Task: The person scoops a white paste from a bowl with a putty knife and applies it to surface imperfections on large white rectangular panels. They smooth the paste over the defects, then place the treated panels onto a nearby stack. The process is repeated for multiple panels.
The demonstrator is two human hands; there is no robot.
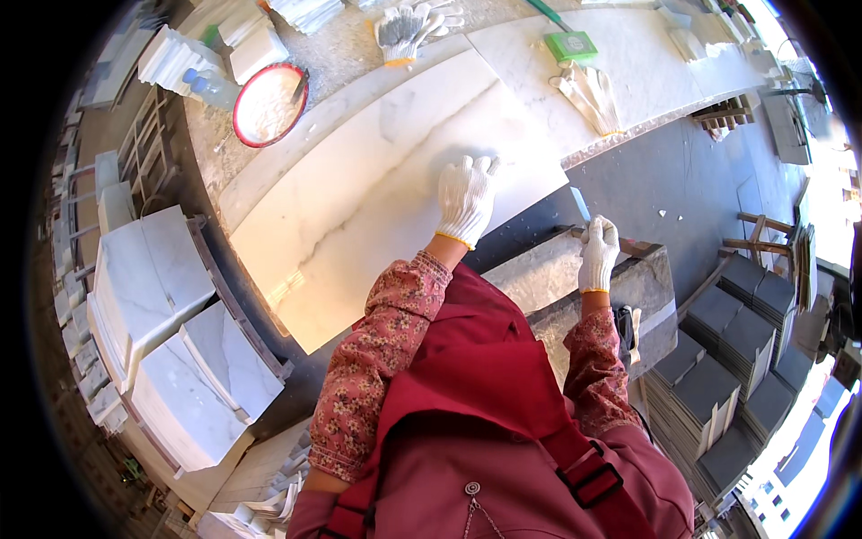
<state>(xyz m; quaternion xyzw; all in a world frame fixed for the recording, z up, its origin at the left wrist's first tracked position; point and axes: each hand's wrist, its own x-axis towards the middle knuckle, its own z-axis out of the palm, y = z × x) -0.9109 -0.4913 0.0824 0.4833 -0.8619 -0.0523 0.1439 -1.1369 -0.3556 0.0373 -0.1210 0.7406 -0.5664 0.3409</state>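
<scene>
Premises: a stone-cutting or tile workshop. Evidence as follows. A large veined pale slab (395, 180) lies across the long desk (346, 56). White slabs (202, 373) stand stacked to the left; dark grey tiles (714, 391) fill piles to the right. Also noted: a red-rimmed bowl (269, 103) of whitish material, spare work gloves (593, 101), and rough wooden framing (759, 241).

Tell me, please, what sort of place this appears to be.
Probably a stone or tile workshop: a large veined slab lies in front, pale stacked slabs stand at left, and dark grey tiles are stacked at right.
</scene>
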